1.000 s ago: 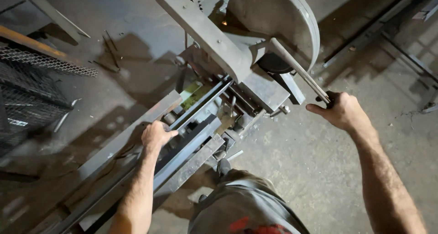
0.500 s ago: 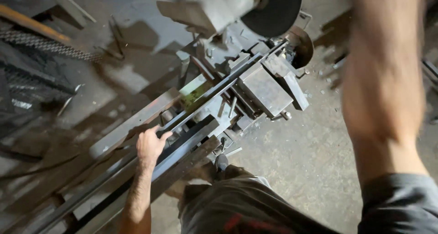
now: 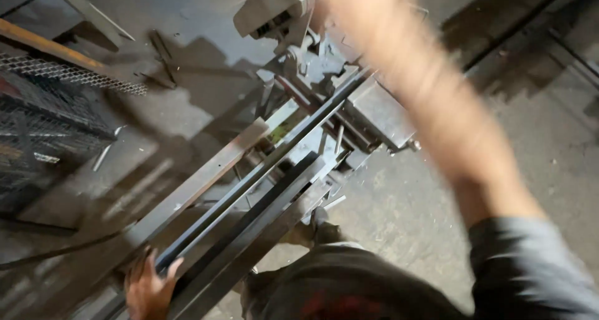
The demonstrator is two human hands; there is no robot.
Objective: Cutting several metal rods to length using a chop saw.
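Concrete floor carrying a saw stand and loose metal.

The floor is grey, dusty and stained, with dark shadows across its upper left and upper right. A chop saw stands on it near the top centre, its vise block just to the right. Long steel bars run diagonally from the saw down to the lower left, lying side by side on the saw's bed. At the left edge sits a stack of mesh panels, with an orange-brown bar above it. Small scraps lie on the floor just beside the mesh. Dark rails cross the floor at the upper right.
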